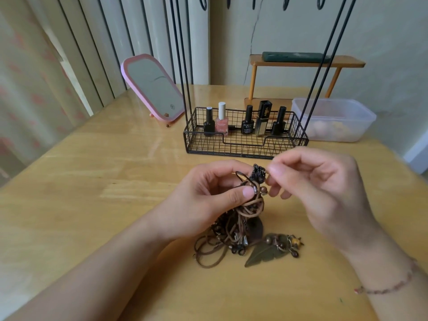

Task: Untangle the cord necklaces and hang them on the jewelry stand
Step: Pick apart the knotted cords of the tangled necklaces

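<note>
Hands: left hand (215, 193), right hand (319, 188) both pinch tangled cord necklaces (234, 223); gold tube (263, 118) reads "YGDY".

Both forearms reach in from the lower edge and converge toward the middle, raised above the counter (92, 181). The left hand (208, 195) has its palm turned rightward, fingers curled, and its thumb (240, 193) lies across the cords of the tangled necklaces (240, 218), pressing them against the curled fingers in a pinching grip. The right hand (324, 188) sits slightly higher, its back turned up and toward the camera, wrist bent; its thumb and forefinger meet at their tips on the dark beaded top of the tangle, while the other fingers curl loosely beneath. A thin beaded bracelet (393, 286) circles the right wrist.
</note>
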`<state>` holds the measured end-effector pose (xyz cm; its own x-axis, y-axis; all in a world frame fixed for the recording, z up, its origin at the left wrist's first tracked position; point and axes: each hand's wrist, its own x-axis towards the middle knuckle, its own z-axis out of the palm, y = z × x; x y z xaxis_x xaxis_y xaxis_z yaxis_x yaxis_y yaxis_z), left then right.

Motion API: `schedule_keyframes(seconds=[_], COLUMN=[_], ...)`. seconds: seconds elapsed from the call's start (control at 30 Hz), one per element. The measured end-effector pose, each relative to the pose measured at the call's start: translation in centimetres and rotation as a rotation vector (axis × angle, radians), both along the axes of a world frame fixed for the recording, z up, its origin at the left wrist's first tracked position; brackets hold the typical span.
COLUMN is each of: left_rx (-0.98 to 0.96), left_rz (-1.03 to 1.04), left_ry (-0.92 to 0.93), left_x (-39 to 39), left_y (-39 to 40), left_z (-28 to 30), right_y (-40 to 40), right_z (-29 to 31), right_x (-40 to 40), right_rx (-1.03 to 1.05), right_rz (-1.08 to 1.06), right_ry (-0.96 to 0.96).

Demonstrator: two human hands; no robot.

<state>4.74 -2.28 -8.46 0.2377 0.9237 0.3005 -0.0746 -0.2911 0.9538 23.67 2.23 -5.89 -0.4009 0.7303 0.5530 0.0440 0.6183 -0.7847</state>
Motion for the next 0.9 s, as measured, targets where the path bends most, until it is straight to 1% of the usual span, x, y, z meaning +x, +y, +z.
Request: schedule_keyframes(seconds=[0.13,0.23,0.37,0.5,0.6,0.67,0.73,0.83,0.9], left_rx=[0.050,0.085,0.035,-0.006,0.001,0.020,0.054,0.098,0.129], left_rz=[0.116,0.171,0.156,0.185,0.182,0.175,0.189,0.233,0.263], left_ry=[0.110,0.189,0.113,0.070,0.061,0.012,0.002,0.054,0.124], left_x=[-0.1,-0.1,-0.2,-0.4,-0.6,-0.6,-0.4,-0.2,-0.2], left_y=[0.1,0.0,-0.1,0.1,0.1,0.0,-0.1,-0.1,-0.2], left_z=[-0.2,0.0,0.6,0.4,0.3,0.4,0.6,0.7,0.7], right_y=[-0.2,-0.1,-0.4,-0.6,-0.5,-0.3,-0.1,-0.1,-0.1], right_z=[-0.2,-0.4,-0.4,-0.5,-0.6,-0.6,-0.7,-0.9,-0.9], right_x=[-0.3,-0.4,-0.7,-1.0,-1.0,-1.0,-1.0,-1.3,-1.4], right_rx=[0.115,0.149,0.202,0.185,0.142,0.067,-0.021,-0.108,-0.196], right_rz=[-0.136,-0.175,-0.160,-0.132,-0.102,-0.067,-0.023,0.044,0.095], right_ry=[-0.150,-0.204,-0.233,-0.219,-0.186,-0.152,-0.117,-0.111,-0.085])
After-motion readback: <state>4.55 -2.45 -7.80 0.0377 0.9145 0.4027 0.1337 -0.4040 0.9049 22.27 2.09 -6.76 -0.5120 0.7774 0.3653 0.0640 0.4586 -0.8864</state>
